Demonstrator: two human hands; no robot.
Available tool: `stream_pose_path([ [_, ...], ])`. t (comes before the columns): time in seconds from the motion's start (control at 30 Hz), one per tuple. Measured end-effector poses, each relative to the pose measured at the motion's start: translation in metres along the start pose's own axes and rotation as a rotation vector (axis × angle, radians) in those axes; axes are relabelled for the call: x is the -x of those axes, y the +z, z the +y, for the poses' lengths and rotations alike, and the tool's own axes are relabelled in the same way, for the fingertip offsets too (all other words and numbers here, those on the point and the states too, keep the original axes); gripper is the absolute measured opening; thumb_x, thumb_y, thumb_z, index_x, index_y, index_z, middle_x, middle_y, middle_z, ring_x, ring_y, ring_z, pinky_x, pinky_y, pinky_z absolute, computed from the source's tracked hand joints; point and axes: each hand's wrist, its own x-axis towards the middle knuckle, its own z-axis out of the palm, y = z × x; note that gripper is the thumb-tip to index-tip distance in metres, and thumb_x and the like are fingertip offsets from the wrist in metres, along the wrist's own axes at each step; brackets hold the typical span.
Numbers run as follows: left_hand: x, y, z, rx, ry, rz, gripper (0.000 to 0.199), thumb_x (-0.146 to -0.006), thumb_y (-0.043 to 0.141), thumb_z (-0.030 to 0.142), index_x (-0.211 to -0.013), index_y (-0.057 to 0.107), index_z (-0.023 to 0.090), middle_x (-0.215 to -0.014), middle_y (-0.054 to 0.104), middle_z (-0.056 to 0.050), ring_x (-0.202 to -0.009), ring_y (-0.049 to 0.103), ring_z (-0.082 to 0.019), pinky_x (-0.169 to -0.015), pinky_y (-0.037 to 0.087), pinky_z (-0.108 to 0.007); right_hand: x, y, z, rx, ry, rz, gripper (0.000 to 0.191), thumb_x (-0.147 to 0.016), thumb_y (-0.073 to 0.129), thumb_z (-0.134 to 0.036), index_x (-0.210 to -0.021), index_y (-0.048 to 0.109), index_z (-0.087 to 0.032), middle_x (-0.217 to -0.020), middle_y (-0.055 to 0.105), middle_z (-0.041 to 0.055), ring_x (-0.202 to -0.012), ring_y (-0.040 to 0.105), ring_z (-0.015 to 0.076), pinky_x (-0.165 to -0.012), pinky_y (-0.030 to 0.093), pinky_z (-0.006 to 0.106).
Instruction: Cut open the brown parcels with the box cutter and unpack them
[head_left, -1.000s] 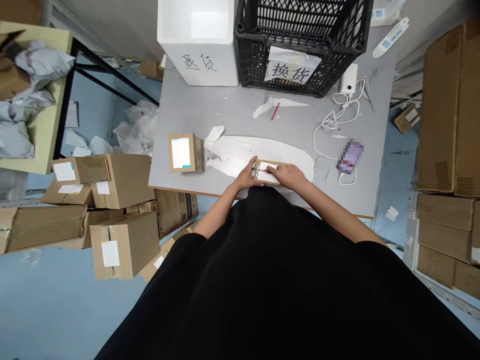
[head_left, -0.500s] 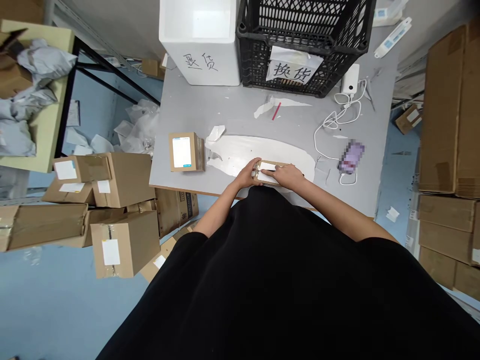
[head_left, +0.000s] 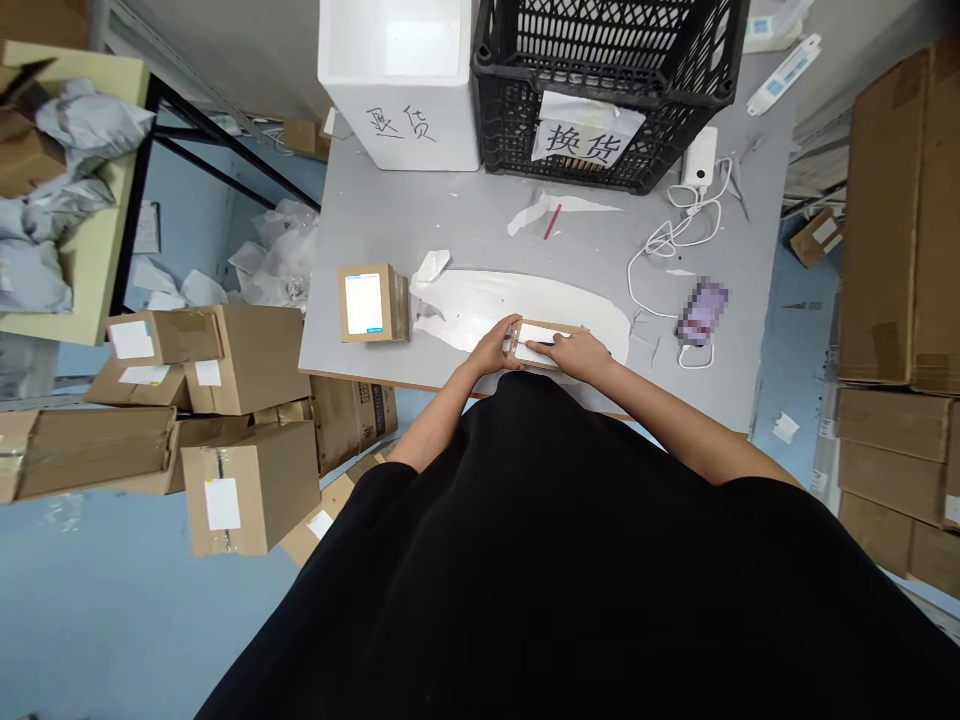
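My left hand (head_left: 493, 348) grips the left end of a small cardboard box (head_left: 547, 334) with a white label on top. The box lies on a white plastic sheet (head_left: 480, 300). My right hand (head_left: 579, 355) lies over the box's right half, fingertips on the label. A small dark object shows at those fingertips, too small to name. Further left on the grey table (head_left: 360, 200) stands a second cardboard box (head_left: 373, 303) with a white label, out of reach of both hands.
At the table's back stand a white foam box (head_left: 397, 90) and a black plastic crate (head_left: 607, 90). To the right lie a power bank (head_left: 700, 157), a white cable (head_left: 660, 250) and a phone (head_left: 703, 312). Cardboard boxes (head_left: 240, 360) are stacked beyond the table's left corner.
My right fingertips have slid to the right along the label. The box and my left hand have barely moved.
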Motion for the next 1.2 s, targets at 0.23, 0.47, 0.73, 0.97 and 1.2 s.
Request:
stream_pose_path([
  [0.23, 0.000, 0.000, -0.003, 0.008, -0.017, -0.004, 0.110, -0.053, 0.088, 0.021, -0.150, 0.037, 0.029, -0.160, 0.030, -0.013, -0.134, 0.048, -0.038, -0.087, 0.060, -0.041, 0.004, 0.003, -0.001, 0.006, 0.034, -0.011, 0.061, -0.102, 0.027, -0.021, -0.158, 0.021, -0.045, -0.121, 0.063, 0.0156, -0.090, 0.068, 0.0274, -0.087, 0.043, 0.045],
  [0.47, -0.001, -0.001, -0.002, -0.005, -0.055, -0.010, 0.112, -0.052, 0.088, 0.024, -0.151, 0.036, 0.032, -0.160, 0.030, -0.012, -0.133, 0.049, -0.039, -0.087, 0.060, -0.044, 0.015, 0.008, 0.009, 0.006, 0.058, -0.040, 0.065, -0.101, 0.026, -0.018, -0.159, 0.017, -0.045, -0.121, 0.062, 0.0157, -0.091, 0.067, 0.0264, -0.079, 0.044, 0.038],
  [0.73, 0.000, -0.002, 0.002, -0.050, -0.064, -0.015, 0.111, -0.053, 0.087, 0.023, -0.151, 0.036, 0.031, -0.159, 0.032, -0.012, -0.133, 0.048, -0.039, -0.090, 0.058, -0.045, 0.027, 0.016, 0.020, -0.004, 0.097, -0.065, 0.067, -0.099, 0.024, -0.015, -0.159, 0.017, -0.046, -0.123, 0.062, 0.0156, -0.089, 0.067, 0.0257, -0.074, 0.044, 0.035],
  [0.97, -0.001, -0.002, 0.002, -0.058, -0.061, -0.021, 0.112, -0.054, 0.088, 0.025, -0.152, 0.034, 0.030, -0.160, 0.030, -0.012, -0.136, 0.046, -0.040, -0.095, 0.056, -0.047, 0.040, 0.032, 0.031, -0.017, 0.141, -0.050, 0.072, -0.097, 0.024, -0.012, -0.158, 0.014, -0.049, -0.131, 0.060, 0.0138, -0.088, 0.067, 0.0239, -0.074, 0.044, 0.035],
  [1.2, -0.001, -0.002, 0.001, -0.053, -0.060, -0.015, 0.111, -0.053, 0.087, 0.025, -0.151, 0.035, 0.030, -0.160, 0.031, -0.011, -0.136, 0.046, -0.038, -0.096, 0.055, -0.045, 0.046, 0.038, 0.038, -0.038, 0.147, -0.032, 0.070, -0.098, 0.026, -0.013, -0.157, 0.019, -0.050, -0.117, 0.063, 0.0127, -0.084, 0.066, 0.0235, -0.070, 0.042, 0.033],
])
